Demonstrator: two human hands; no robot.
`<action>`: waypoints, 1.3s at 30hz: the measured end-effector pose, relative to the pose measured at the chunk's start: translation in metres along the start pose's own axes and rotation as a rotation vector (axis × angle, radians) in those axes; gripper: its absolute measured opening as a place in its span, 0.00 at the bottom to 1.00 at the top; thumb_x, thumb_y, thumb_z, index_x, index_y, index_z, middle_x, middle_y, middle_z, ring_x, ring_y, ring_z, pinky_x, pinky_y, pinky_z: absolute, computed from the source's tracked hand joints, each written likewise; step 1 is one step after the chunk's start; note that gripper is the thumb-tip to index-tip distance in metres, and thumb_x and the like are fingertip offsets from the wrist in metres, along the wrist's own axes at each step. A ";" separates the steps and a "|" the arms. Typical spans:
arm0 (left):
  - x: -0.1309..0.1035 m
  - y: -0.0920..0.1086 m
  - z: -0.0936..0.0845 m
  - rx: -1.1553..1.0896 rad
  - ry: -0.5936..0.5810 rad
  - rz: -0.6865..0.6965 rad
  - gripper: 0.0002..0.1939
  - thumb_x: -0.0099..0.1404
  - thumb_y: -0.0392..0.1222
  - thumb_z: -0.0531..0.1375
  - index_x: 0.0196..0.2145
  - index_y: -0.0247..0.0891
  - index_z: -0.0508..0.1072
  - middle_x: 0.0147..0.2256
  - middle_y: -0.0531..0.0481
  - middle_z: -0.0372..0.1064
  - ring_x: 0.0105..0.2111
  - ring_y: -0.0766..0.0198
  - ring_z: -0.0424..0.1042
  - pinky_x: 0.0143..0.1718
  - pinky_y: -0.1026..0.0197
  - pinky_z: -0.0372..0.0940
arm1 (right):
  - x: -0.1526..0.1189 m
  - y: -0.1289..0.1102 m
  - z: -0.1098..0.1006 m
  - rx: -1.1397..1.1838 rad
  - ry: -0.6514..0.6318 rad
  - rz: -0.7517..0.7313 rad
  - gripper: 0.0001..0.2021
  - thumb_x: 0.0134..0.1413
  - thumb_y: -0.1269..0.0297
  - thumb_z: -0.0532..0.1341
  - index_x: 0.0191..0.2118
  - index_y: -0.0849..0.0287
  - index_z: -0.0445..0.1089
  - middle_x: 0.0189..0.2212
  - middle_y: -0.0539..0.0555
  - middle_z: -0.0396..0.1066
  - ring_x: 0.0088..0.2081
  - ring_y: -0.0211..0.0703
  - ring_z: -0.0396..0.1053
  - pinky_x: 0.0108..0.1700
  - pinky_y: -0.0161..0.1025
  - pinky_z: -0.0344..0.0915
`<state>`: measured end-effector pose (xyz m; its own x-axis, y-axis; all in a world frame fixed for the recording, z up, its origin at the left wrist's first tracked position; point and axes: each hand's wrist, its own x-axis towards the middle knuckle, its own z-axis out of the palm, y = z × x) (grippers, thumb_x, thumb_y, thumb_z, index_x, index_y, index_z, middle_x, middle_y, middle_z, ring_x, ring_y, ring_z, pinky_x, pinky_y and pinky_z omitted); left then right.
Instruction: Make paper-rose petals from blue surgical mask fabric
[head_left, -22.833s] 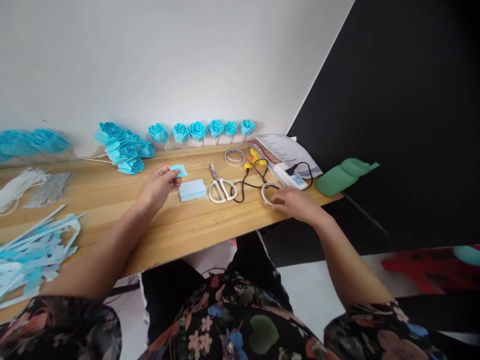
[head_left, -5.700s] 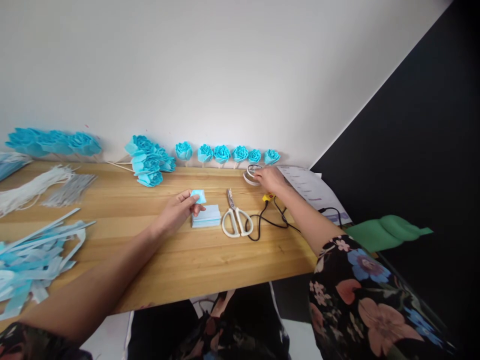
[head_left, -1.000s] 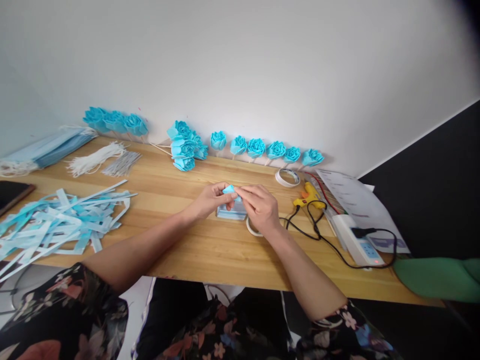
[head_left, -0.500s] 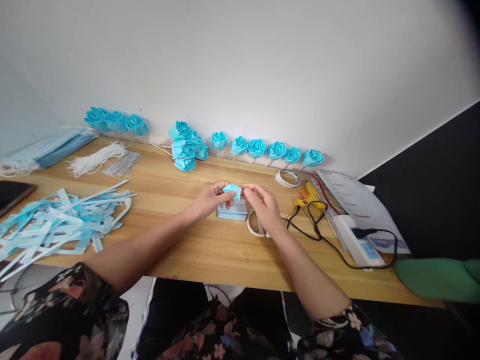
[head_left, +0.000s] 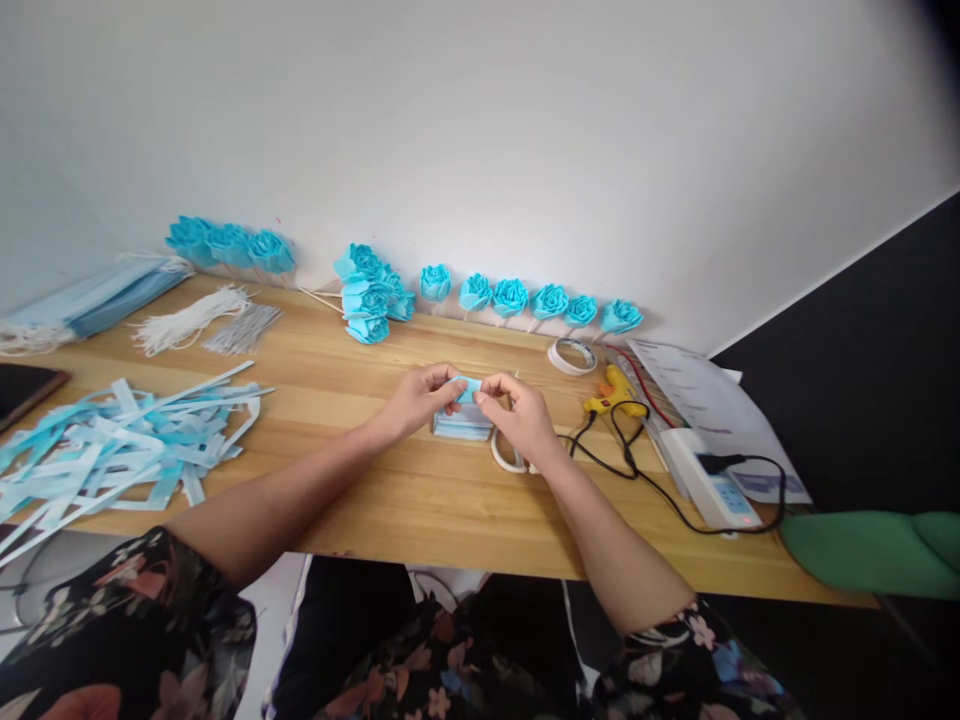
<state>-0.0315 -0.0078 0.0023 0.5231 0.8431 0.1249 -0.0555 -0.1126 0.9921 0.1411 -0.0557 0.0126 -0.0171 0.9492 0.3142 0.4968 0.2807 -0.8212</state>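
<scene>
A small blue folded piece (head_left: 470,389) is pinched between both hands above the middle of the wooden table (head_left: 405,500). My left hand (head_left: 426,395) grips its left side with thumb and fingers. On its right side my right hand (head_left: 516,412) holds it between thumb and fingertips. Just below the piece lies a stack of pale blue strips (head_left: 462,429), partly hidden by the hands. White-handled scissors (head_left: 506,462) rest beside the stack, mostly covered by my right hand.
Blue flowers (head_left: 511,297) line the wall, with a bunch (head_left: 367,295) left of centre. Loose strips (head_left: 127,440) and white cords (head_left: 191,318) lie left. A tape roll (head_left: 571,356), yellow glue gun (head_left: 619,392), cables and a power strip (head_left: 716,490) are at right.
My right hand has closed onto the blue piece's right side, its fingertips now nearer my left hand. The piece looks flatter and more level. The view has shifted slightly.
</scene>
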 end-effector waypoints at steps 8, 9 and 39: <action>-0.001 0.000 0.001 0.093 -0.002 0.010 0.17 0.58 0.53 0.61 0.28 0.35 0.69 0.23 0.53 0.67 0.24 0.69 0.65 0.27 0.66 0.59 | 0.000 -0.002 0.000 -0.006 0.012 -0.015 0.05 0.50 0.63 0.60 0.27 0.57 0.67 0.23 0.48 0.67 0.28 0.38 0.65 0.36 0.35 0.61; 0.000 -0.001 0.001 0.101 0.000 0.012 0.16 0.57 0.52 0.62 0.27 0.35 0.68 0.22 0.54 0.66 0.23 0.69 0.63 0.26 0.66 0.57 | 0.000 -0.002 0.000 -0.003 0.011 -0.018 0.05 0.50 0.63 0.60 0.27 0.58 0.67 0.23 0.47 0.67 0.28 0.38 0.65 0.36 0.35 0.61; 0.002 0.002 -0.002 0.019 0.179 0.008 0.14 0.55 0.48 0.62 0.23 0.36 0.66 0.20 0.54 0.65 0.22 0.69 0.62 0.28 0.64 0.57 | 0.018 0.062 -0.057 -0.462 -0.129 0.269 0.06 0.51 0.65 0.58 0.30 0.58 0.73 0.22 0.49 0.73 0.22 0.35 0.66 0.25 0.31 0.57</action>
<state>-0.0325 -0.0048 0.0047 0.3629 0.9220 0.1350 -0.0425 -0.1283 0.9908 0.2207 -0.0289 -0.0056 0.0712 0.9968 0.0367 0.8269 -0.0383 -0.5611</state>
